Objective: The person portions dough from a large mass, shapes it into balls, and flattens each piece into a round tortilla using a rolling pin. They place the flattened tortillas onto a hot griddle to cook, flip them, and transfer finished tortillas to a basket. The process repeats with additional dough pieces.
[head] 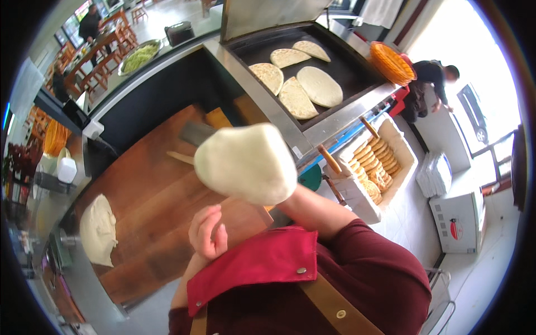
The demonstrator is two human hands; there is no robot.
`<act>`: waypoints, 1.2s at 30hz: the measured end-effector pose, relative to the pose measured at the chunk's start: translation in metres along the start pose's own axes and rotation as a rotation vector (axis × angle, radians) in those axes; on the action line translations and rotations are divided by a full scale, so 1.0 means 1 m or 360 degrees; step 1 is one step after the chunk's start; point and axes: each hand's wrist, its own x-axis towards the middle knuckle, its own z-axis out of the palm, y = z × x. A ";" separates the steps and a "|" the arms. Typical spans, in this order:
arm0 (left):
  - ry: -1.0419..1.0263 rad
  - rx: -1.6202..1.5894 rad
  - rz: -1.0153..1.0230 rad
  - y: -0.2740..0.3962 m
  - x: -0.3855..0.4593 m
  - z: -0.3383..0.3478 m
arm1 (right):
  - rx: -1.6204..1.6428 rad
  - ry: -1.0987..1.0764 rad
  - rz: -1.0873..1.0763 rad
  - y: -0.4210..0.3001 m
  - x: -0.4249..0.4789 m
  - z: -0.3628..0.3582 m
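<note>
A pale flattened sheet of dough (247, 163), blurred, is in front of my chest, above the wooden work board (167, 234). My right forearm runs up to its lower right edge, and the dough hides my right hand, so its grip does not show. Just below the dough, my left hand (208, 232) holds nothing, its fingers loosely bent and apart. Partly behind the sheet lie a grey flat blade (196, 133) and a wooden stick end (180, 157), perhaps a rolling pin. A larger lump of dough (98, 230) rests at the board's left edge.
Beyond the board, a griddle (356, 69) with its lid raised carries several flatbreads (320, 86). Stacked orange baskets (391, 63) stand at its right corner. A cloth-lined box (402, 163) holds browned round breads (372, 159). A bowl of shredded greens (140, 58) sits on the counter. A person (423, 88) bends by the window.
</note>
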 end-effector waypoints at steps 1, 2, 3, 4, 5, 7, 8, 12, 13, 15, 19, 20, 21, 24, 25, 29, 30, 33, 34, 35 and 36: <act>-0.0010 0.0011 -0.0002 0.001 0.012 0.010 | 0.0208 0.0076 0.0029 -0.022 -0.004 -0.007; 0.0000 0.0037 0.0007 0.001 0.025 0.021 | 0.0589 0.0127 0.0157 -0.047 -0.002 -0.020; -0.0003 -0.0041 0.0012 -0.001 0.038 0.037 | 0.0828 0.0127 0.0167 -0.071 -0.012 -0.041; -0.0036 -0.0013 0.0015 0.000 0.048 0.049 | 0.1111 0.0099 0.0176 -0.086 -0.019 -0.062; -0.0052 0.0012 0.0026 -0.002 0.060 0.062 | 0.1021 0.0143 0.0140 -0.108 -0.020 -0.076; -0.0062 0.0058 0.0011 0.000 0.086 0.092 | -0.1590 0.0151 0.0300 -0.159 -0.011 -0.087; -0.0086 0.0071 -0.0003 -0.004 0.098 0.111 | -0.2900 0.0141 0.0340 -0.184 -0.009 -0.096; -0.0231 0.0129 0.0044 -0.009 0.184 0.201 | -0.1714 0.0851 -0.0026 -0.241 -0.043 -0.165; -0.0316 0.0142 0.0046 -0.015 0.211 0.229 | -0.1630 0.0967 -0.0026 -0.260 -0.052 -0.177; -0.0534 0.0186 0.0064 -0.034 0.257 0.292 | -0.1420 0.1255 0.0003 -0.294 -0.071 -0.209; -0.1007 0.0423 -0.0034 -0.110 0.316 0.434 | -0.0936 0.1739 0.0113 -0.322 -0.127 -0.277; -0.1029 0.0607 -0.0111 -0.129 0.321 0.461 | -0.0847 0.1812 0.0158 -0.323 -0.140 -0.289; -0.0999 0.0762 -0.0144 -0.143 0.327 0.483 | -0.0777 0.1881 0.0196 -0.324 -0.153 -0.299; -0.1319 0.0861 -0.0540 -0.146 0.362 0.536 | -0.0710 0.2061 0.0267 -0.334 -0.188 -0.321; -0.1257 0.0736 -0.0491 -0.146 0.366 0.547 | -0.0752 0.2098 0.0270 -0.343 -0.193 -0.327; -0.0950 0.0365 -0.0057 -0.145 0.368 0.575 | -0.1269 0.2010 -0.0008 -0.409 -0.157 -0.356; -0.0851 0.0266 0.0018 -0.141 0.369 0.577 | -0.1464 0.1932 -0.0140 -0.435 -0.134 -0.360; -0.0609 0.0009 -0.0021 -0.126 0.376 0.532 | -0.1902 0.1543 -0.0453 -0.483 -0.048 -0.373; -0.0542 -0.0120 -0.0052 -0.116 0.378 0.509 | -0.2059 0.1381 -0.0485 -0.485 -0.021 -0.374; -0.0417 -0.0065 -0.0044 -0.114 0.373 0.485 | -0.2219 0.1179 -0.0441 -0.477 0.004 -0.375; -0.0371 -0.0126 -0.0088 -0.107 0.370 0.465 | -0.2375 0.0970 -0.0317 -0.460 0.018 -0.380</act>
